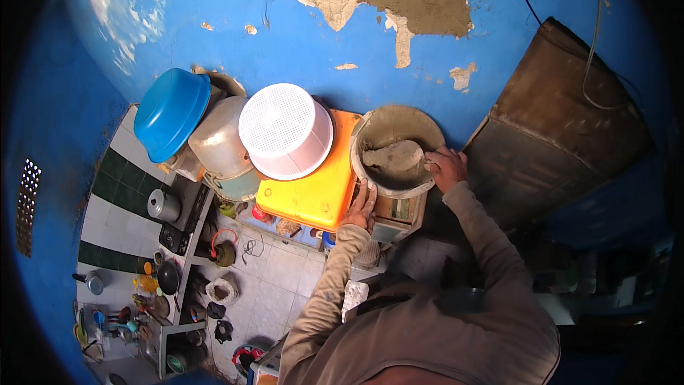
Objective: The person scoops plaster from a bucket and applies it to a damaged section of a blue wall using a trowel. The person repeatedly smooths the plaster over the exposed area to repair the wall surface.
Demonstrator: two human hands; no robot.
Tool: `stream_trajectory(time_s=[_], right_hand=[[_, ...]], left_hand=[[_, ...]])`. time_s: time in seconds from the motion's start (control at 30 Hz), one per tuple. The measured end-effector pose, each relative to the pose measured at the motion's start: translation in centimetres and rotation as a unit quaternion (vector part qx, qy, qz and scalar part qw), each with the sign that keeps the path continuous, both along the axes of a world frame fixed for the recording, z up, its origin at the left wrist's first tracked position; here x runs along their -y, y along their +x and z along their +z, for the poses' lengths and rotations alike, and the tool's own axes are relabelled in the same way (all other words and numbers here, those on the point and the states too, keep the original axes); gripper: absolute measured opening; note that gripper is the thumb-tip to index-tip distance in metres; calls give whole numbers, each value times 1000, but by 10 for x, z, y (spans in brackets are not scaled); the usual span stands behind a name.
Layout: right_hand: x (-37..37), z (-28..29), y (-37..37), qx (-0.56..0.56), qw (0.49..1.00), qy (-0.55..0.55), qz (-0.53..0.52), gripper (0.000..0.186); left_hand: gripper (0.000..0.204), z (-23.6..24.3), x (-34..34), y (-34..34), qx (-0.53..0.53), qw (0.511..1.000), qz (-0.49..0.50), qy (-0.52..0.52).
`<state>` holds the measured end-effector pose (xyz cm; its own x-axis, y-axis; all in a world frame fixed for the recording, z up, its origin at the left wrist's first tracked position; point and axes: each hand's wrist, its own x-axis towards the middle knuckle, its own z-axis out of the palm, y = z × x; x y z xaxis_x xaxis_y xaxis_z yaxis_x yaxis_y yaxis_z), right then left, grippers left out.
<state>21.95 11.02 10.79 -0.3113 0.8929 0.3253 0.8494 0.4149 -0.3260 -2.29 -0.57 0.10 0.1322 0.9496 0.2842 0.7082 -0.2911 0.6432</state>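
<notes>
A mortar-caked trowel point(399, 158) lies inside a round, open-topped bucket point(400, 117) smeared with grey-brown mortar point(374, 142).

From my end I see a low cabinet point(385, 207) with a brown section and pale edging, mostly hidden under its load. A round, grey, mortar-crusted bucket point(397, 187) stands at its right end. Just left of that, a rectangular orange-yellow plastic tub point(299, 203) reaches the front edge; I can't tell whether it rests directly on the cabinet. Lower down, I see the pale tiled floor point(274, 274) carrying an open-mouthed whitish sack point(215, 292) and a crumpled black bundle point(223, 331) near its left edge.
</notes>
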Motion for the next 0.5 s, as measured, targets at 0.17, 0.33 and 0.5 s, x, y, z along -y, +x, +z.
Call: stream_trajectory(time_s=[0.17,0.33,0.5], right_hand=[[2,-15,25,-195,980,-43,1,29],[7,-34,51,-370,926,-76,25,36],[11,-47,51,-436,898,-60,-19,39]], left_hand=[[77,8,2,0,-19,999,8,32],[78,4,2,0,-7,999,5,31],[78,9,6,-1,-26,998,3,50]])
